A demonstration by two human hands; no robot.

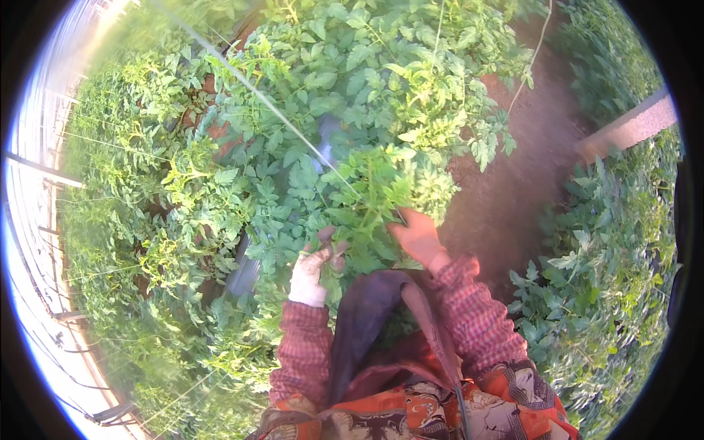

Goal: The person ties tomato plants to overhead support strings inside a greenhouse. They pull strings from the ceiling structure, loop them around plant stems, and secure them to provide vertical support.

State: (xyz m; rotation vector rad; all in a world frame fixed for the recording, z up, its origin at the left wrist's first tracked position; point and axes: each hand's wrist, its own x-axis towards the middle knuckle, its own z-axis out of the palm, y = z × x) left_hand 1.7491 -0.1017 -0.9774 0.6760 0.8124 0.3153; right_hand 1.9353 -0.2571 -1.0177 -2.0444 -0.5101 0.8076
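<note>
A leafy tomato plant (371, 190) stands before me, between my hands. My left hand (316, 267), in a soiled white glove, is at the plant's lower left with its fingers bent among the leaves; whether it grips a stem is unclear. My right hand (417, 234) is on the plant's right side, its fingers closed around a pale string (275, 110) that runs from the upper left down to the plant. Below my hands a dark cloth bag (363, 313) gapes at my front, with some green inside.
Dense tomato plants (209, 187) spread to the left and ahead. Bare soil (495, 203) forms a path on the right, with another plant row (599, 258) beyond it. A pale post (630, 129) slants in at right. Another string (533, 55) hangs near the path.
</note>
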